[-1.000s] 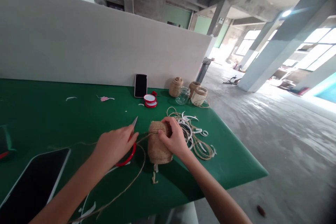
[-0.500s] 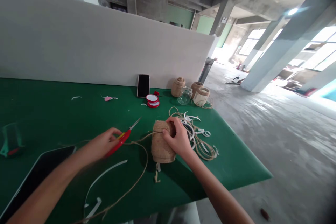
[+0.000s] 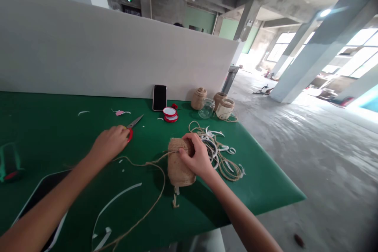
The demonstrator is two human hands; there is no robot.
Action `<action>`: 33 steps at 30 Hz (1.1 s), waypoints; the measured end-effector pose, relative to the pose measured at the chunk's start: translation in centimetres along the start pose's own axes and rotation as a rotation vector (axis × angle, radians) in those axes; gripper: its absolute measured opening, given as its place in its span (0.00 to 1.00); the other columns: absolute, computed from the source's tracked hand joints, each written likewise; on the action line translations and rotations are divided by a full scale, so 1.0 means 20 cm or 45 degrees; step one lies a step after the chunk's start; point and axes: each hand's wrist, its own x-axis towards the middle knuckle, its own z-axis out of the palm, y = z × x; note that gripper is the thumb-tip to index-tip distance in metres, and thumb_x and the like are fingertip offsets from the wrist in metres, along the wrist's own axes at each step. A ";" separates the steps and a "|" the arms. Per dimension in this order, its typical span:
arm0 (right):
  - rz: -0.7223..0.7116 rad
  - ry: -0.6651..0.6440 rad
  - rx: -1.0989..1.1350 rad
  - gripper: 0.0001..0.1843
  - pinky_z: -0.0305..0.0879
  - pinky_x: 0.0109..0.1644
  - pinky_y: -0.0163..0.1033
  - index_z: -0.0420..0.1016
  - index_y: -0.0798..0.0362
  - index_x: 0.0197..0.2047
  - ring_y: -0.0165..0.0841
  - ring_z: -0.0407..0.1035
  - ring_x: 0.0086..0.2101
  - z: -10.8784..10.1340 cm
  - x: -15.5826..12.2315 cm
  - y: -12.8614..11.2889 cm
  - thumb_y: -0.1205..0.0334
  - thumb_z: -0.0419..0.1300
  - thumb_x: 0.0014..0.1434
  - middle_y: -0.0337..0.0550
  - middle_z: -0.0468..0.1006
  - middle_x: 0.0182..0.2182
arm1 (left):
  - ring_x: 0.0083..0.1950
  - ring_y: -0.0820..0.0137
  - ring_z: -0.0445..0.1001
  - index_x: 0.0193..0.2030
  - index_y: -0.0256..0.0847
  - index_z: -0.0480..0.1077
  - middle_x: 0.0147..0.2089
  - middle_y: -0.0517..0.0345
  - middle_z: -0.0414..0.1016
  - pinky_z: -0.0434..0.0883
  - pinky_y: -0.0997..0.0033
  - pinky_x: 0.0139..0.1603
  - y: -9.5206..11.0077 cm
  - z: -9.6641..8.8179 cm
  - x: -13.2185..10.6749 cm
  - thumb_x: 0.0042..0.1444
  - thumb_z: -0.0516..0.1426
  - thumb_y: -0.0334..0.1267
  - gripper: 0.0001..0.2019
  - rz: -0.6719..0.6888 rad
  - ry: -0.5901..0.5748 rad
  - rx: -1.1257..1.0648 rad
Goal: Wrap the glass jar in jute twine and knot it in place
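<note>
My left hand (image 3: 113, 140) is closed over the red handles of a pair of scissors (image 3: 134, 122), whose blades point away to the right, over the table. My right hand (image 3: 197, 156) grips a burlap-wrapped jar (image 3: 178, 167) from its right side, thumb on the front. Twine (image 3: 158, 160) runs across the upper part of the jar, and its loose length trails left and curves down toward the near edge. Below the jar lies a short scrap of twine (image 3: 175, 204). Whether the jar touches the table cannot be made out.
Coiled twine and white strips (image 3: 223, 153) lie right of the jar. Behind are wrapped jars (image 3: 199, 99), a clear glass jar (image 3: 206, 108), ribbon spools (image 3: 170, 115) and a phone (image 3: 160, 98) against a white partition (image 3: 118, 55). A dark tablet-like slab (image 3: 47, 193) sits under my left forearm.
My left hand has carried the scissors forward and to the left, away from the jar. My right hand keeps its hold on the jar, almost unmoved.
</note>
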 end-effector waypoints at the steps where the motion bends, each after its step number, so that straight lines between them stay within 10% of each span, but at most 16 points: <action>1: 0.001 0.002 0.002 0.13 0.61 0.42 0.39 0.63 0.52 0.42 0.35 0.64 0.37 0.00 0.00 0.00 0.65 0.56 0.50 0.42 0.68 0.37 | 0.47 0.59 0.68 0.39 0.37 0.67 0.43 0.46 0.71 0.64 0.69 0.39 0.06 0.01 -0.03 0.56 0.47 0.37 0.10 0.036 -0.001 -0.034; 9: -0.041 0.032 0.017 0.14 0.62 0.44 0.40 0.64 0.52 0.41 0.35 0.64 0.39 -0.01 -0.01 0.00 0.65 0.56 0.49 0.42 0.68 0.36 | 0.40 0.63 0.73 0.42 0.44 0.56 0.37 0.57 0.71 0.68 0.68 0.36 0.48 0.05 -0.20 0.56 0.49 0.49 0.13 0.131 -0.116 -0.695; 23: -0.039 0.007 0.046 0.14 0.62 0.43 0.38 0.63 0.52 0.42 0.34 0.64 0.38 -0.02 -0.01 0.01 0.65 0.56 0.49 0.42 0.68 0.37 | 0.26 0.74 0.60 0.33 0.42 0.63 0.24 0.66 0.57 0.58 0.76 0.27 0.40 0.05 -0.10 0.56 0.49 0.47 0.11 0.145 -0.239 -0.808; 33: -0.071 -0.029 0.095 0.15 0.62 0.42 0.38 0.63 0.53 0.43 0.34 0.64 0.38 -0.03 -0.02 0.04 0.64 0.55 0.51 0.42 0.68 0.38 | 0.26 0.76 0.58 0.60 0.44 0.55 0.28 0.65 0.57 0.60 0.77 0.26 0.37 0.14 -0.03 0.56 0.51 0.47 0.26 0.217 -0.392 -1.088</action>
